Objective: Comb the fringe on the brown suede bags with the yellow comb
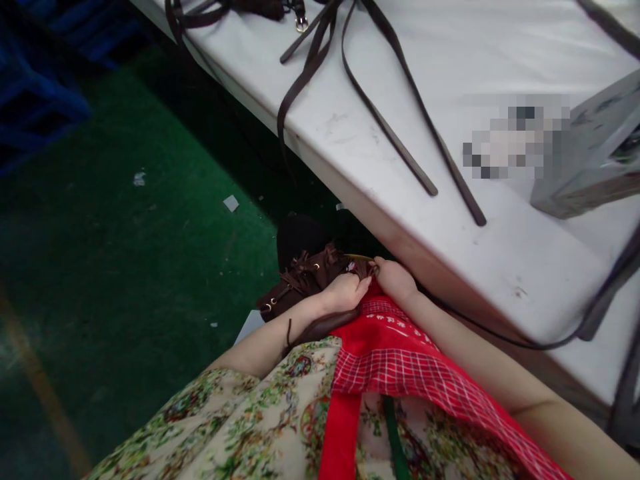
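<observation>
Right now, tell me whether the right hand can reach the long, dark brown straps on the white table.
Probably yes: the strap ends lie uncovered near the table edge, though the right hand would first have to leave the fringed brown leather-like bag.

1 head-worn camera faces forward and down, near above the hands point(345, 292).

I look down on a dark green, smooth floor point(175, 280) crossed at my lower left by a dull yellow-orange painted line point(47, 387). A square white scrap point(231, 203) and a crumpled pale scrap point(139, 179) lie on it. Blue slatted structures point(45, 103) sit dim at upper left. To my right, a broad white-covered surface point(500, 60) with dark smudges catches most of the light; deep shadow runs along its edge.
</observation>
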### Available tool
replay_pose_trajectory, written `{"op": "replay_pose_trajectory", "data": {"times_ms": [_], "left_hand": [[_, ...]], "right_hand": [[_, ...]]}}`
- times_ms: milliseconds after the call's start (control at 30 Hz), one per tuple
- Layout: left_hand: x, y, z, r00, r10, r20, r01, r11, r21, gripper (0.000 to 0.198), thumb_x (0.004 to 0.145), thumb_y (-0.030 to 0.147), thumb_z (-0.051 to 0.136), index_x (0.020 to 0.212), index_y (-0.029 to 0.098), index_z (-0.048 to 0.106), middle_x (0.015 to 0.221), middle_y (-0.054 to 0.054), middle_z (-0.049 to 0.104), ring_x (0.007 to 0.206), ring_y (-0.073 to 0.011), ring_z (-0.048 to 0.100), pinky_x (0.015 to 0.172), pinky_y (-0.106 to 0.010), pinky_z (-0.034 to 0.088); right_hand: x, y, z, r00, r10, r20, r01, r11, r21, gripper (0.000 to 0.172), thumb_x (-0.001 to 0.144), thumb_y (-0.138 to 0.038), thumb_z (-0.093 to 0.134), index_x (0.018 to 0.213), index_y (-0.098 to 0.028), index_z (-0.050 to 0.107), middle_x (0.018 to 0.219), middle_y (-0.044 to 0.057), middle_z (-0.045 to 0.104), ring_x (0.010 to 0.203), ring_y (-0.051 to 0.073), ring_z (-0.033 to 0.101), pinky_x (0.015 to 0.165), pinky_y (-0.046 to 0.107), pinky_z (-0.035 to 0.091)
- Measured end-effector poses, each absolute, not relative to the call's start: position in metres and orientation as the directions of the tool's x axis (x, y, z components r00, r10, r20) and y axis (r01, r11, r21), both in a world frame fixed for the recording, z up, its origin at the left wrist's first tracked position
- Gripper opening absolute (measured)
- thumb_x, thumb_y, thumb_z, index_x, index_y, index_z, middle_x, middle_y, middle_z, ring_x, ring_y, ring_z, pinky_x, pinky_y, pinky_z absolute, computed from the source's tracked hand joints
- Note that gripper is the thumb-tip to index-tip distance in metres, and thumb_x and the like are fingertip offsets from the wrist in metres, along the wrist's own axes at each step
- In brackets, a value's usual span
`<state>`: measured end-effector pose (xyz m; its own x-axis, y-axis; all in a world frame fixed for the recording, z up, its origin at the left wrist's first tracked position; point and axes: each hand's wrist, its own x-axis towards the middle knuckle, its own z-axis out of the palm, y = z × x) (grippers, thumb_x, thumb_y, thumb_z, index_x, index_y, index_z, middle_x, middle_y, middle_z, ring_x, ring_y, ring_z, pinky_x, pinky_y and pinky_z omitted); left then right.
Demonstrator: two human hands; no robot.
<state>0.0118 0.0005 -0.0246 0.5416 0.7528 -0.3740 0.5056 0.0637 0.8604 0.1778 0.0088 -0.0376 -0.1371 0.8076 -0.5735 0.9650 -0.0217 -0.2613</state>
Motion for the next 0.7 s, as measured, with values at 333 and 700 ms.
{"op": "replay_pose_trajectory", "data": {"times_ms": [333, 700], "left_hand": [[0.004, 0.0, -0.011, 0.667, 0.647, -0.371, 0.425, 0.078, 0.902, 0.045, 0.094, 0.035, 0.029, 0.055, 0.019, 0.045, 0.05, -0.001, 0.049, 0.049, -0.0117, 0.044, 0.056, -0.025, 0.038], [0.019, -0.001, -0.013, 0.704, 0.63, -0.329, 0.646, -0.376, 0.664, 0.044, 0.094, 0.03, 0.027, 0.083, 0.008, 0.063, 0.074, -0.017, 0.066, 0.067, -0.0254, 0.062, 0.068, -0.037, 0.048]], "right_hand": [[0.18, -0.004, -0.008, -0.298, 0.916, -0.27, 0.557, -0.062, -0.828, 0.033, 0.098, -0.038, 0.03, 0.088, -0.02, 0.056, 0.081, 0.002, 0.064, 0.075, 0.016, 0.06, 0.071, 0.025, 0.045], [0.164, 0.006, -0.02, -0.177, 0.909, -0.378, 0.947, 0.053, -0.317, 0.043, 0.098, -0.042, 0.029, 0.086, -0.019, 0.064, 0.086, 0.007, 0.069, 0.075, 0.018, 0.064, 0.062, 0.026, 0.04]]}}
